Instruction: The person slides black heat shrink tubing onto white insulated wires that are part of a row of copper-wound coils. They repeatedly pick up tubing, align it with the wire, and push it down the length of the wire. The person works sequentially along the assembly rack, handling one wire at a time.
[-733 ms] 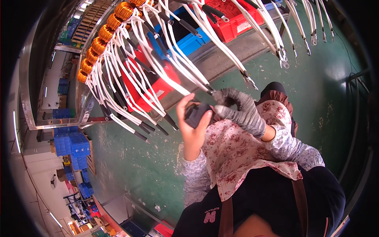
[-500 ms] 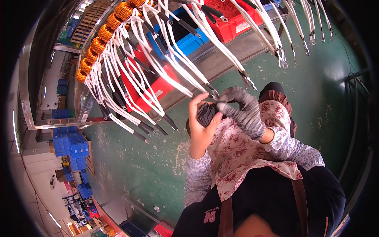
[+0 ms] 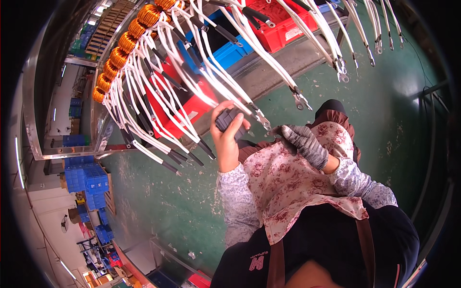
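My bare left hand [image 3: 226, 141] is wrapped round a bundle of short black pieces [image 3: 225, 120] that look like sleeves. It sits beside the end of a pair of white cables [image 3: 235, 91], whose bare metal ring terminals [image 3: 262, 121] hang just to its right. My right hand [image 3: 305, 146], in a grey striped glove, is closed with its fingers together above my lap. Its fingertips lie just right of those terminals, with a small dark bit between them too small to make out.
Several copper-wound ring coils [image 3: 127, 42] line the rack, their white cables hanging towards me, many with black sleeves. Beyond the cables stand red bins [image 3: 283, 29] and a blue bin [image 3: 230, 50] at a metal bench edge [image 3: 307, 62]. Blue crates [image 3: 86, 177] are stacked far left.
My hands have moved apart: the left has shifted left with the black bundle, the right has drawn slightly down and away from it. The ring terminals between them now show plainly.
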